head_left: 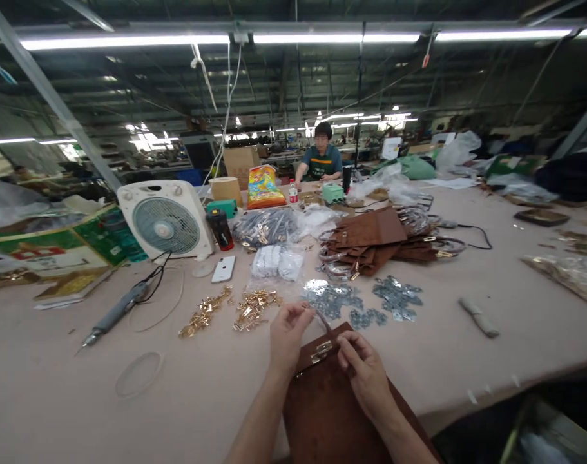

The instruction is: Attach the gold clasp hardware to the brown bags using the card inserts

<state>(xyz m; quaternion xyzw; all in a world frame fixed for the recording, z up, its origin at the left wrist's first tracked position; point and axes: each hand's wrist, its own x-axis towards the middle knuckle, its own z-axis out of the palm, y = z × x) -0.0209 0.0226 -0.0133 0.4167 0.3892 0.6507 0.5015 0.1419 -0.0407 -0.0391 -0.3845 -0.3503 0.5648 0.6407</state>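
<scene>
A brown suede bag piece (322,406) lies on the table edge in front of me, with a gold metal clasp (321,350) at its top. My left hand (287,335) is curled, its fingers pinching a thin strap or small part just above the clasp. My right hand (363,367) rests on the piece's upper right corner, fingers bent and pressing the leather beside the clasp. Two heaps of gold fittings (228,309) and a scatter of silver metal plates (365,299) lie just beyond my hands.
An electric screwdriver (114,314) with its cable lies at left, near a white box fan (165,220), a phone (223,269) and bagged hardware (267,227). Stacked brown bag pieces (375,241) sit mid-table. A grey roll (477,316) lies at right. A person sits at the far end.
</scene>
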